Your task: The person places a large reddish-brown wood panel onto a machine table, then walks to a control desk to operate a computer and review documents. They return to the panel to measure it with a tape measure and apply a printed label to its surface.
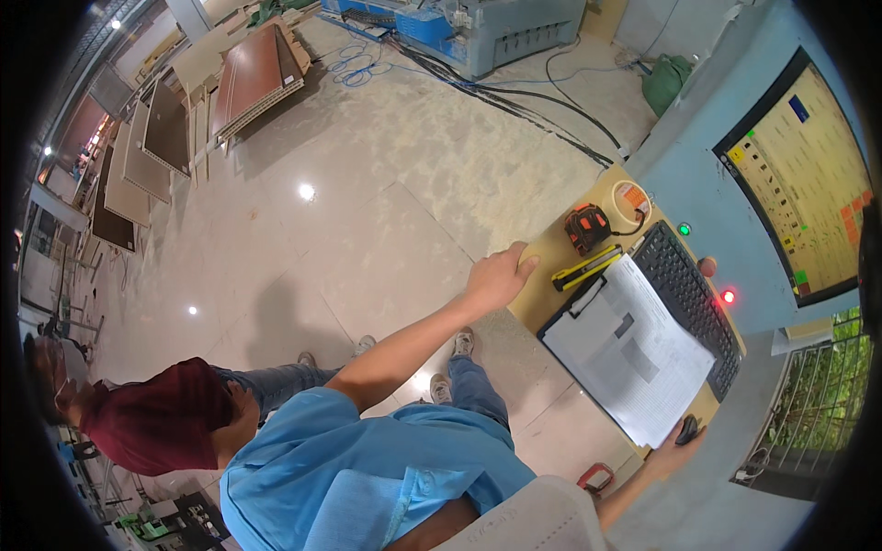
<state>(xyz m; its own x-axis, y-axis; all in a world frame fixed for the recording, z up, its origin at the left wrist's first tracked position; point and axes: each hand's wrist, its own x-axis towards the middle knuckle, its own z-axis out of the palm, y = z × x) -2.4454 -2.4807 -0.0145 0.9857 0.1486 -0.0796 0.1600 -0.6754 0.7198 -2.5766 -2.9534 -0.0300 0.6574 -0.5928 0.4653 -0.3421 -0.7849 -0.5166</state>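
Head view: left grip (497,278) on shelf edge (536,296), closure unclear; right grip (677,452) grasping mouse (687,429); floor (367,243) alongside

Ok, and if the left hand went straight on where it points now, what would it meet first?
The left hand would probably meet the black-and-orange tape measure on the board, though depth is unclear.

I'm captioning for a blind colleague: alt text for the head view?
A person's right hand rests on a black mouse on a wooden shelf; the left hand touches its edge. The shelf holds a clipboard with papers, a keyboard, a yellow cutter and a tape measure, beside a lit screen. A co-worker in a maroon cap is nearby.
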